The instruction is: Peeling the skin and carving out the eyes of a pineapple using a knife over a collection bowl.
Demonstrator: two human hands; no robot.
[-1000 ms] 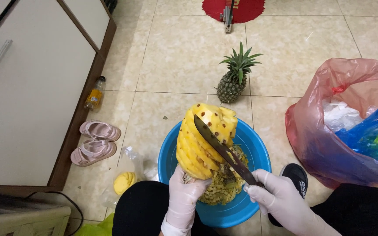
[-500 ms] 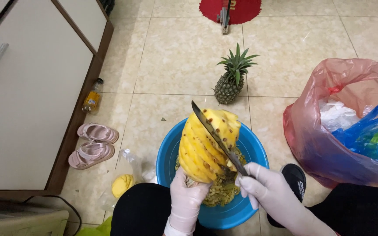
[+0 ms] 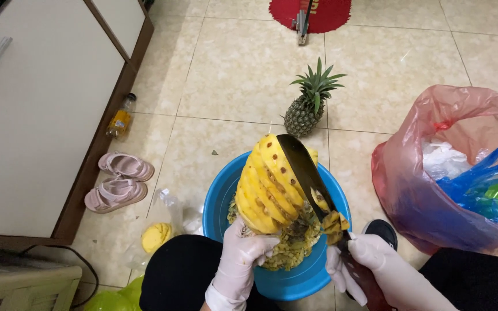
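Over blue basin on floor: L hand, fingers wrapped tight round base of peeled pineapple, holds it tilted. R hand fingers closed on knife, blade against fruit. Whole pineapple stands behind, apart.

The peeled pineapple was bright yellow, scored with diagonal grooves and dotted with brown eyes, above a blue basin of yellow-green peelings. The knife blade was dark, and both hands wore whitish gloves. At 12 o'clock stood a whole pineapple, brown-green with green leaves. At 3 o'clock sat a translucent red bag; at 9 o'clock, pale pink sandals on beige floor tiles.
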